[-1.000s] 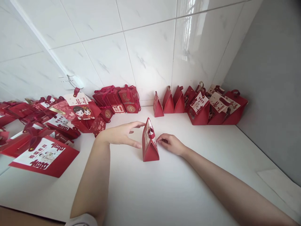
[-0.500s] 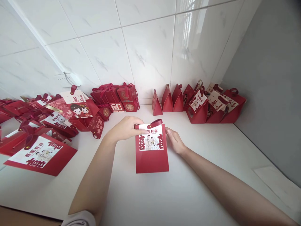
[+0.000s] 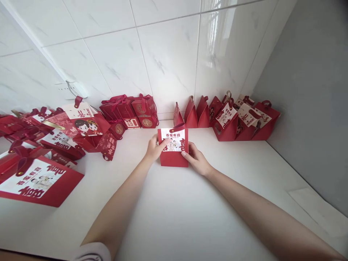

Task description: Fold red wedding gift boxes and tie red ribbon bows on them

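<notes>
red cardboard gift box (image 3: 174, 159) is near the centre of the frame, its broad printed face toward the camera, gripped from both sides. the left hand (image 3: 153, 148) has its thumb laid across the white double-happiness label (image 3: 175, 136), fingers curled around the left edge; the right hand (image 3: 199, 162) pinches the right edge, thumb on the front. neither hand looks clenched, though most fingertips are hidden behind the box. whether its base touches the white countertop (image 3: 174, 221) i cannot tell.

it looks light and probably hollow, stiff in its flat panels but likely to dent or bow under a hard squeeze. the smooth card may be slightly slippery, so a gentle, even hold on both side edges, low down, seems safest; the thin dark red strap (image 3: 178, 127) on top might carry it, but would let it swing.

beyond it, three narrow triangular boxes (image 3: 191, 116) stand by the tiled wall (image 3: 168, 65), with larger peaked boxes (image 3: 227, 133) clustered right of them and more red boxes (image 3: 61, 186) crowding the left side of the frame.
</notes>
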### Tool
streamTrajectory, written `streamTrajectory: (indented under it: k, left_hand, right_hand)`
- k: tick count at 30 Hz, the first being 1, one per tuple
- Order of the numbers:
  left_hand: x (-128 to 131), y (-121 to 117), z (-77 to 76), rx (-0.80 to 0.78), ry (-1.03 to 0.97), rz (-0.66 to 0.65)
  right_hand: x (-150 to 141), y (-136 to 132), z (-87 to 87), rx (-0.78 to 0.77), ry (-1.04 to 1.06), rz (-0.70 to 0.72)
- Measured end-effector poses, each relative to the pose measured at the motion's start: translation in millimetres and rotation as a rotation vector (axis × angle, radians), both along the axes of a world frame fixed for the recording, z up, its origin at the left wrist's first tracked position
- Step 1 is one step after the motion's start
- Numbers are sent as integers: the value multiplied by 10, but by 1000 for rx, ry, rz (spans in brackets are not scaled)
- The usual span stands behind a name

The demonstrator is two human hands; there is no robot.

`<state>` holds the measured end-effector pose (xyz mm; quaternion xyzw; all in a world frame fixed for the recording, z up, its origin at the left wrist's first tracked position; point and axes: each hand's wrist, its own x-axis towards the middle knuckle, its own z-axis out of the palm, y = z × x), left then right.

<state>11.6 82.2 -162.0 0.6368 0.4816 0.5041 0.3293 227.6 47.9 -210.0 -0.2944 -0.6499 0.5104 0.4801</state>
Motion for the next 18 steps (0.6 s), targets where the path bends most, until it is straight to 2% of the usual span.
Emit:
streamTrajectory:
  k: [2, 5, 8, 11, 15, 18]
  left_hand:
    - [-4, 26, -230, -84, -72, -77]
    - [-28, 43, -401, -189, -81, -166]
    - [-60, 68, -426, -230, -86, -219]
    - [-86, 94, -415, -198, -44, -240]
    - [-104, 107, -415, -200, -18, -223]
    - [-109, 114, -444, -208, -17, -184]
  right_hand:
    - [5, 16, -10, -5, -11, -15]
    - [10, 36, -30, -12, -41, -81]
    - [23, 73, -74, -87, 10, -215]
    - [53, 127, -113, -142, -14, -313]
    - [87, 161, -105, -118, -80, -245]
    - [87, 143, -76, -99, -97, -247]
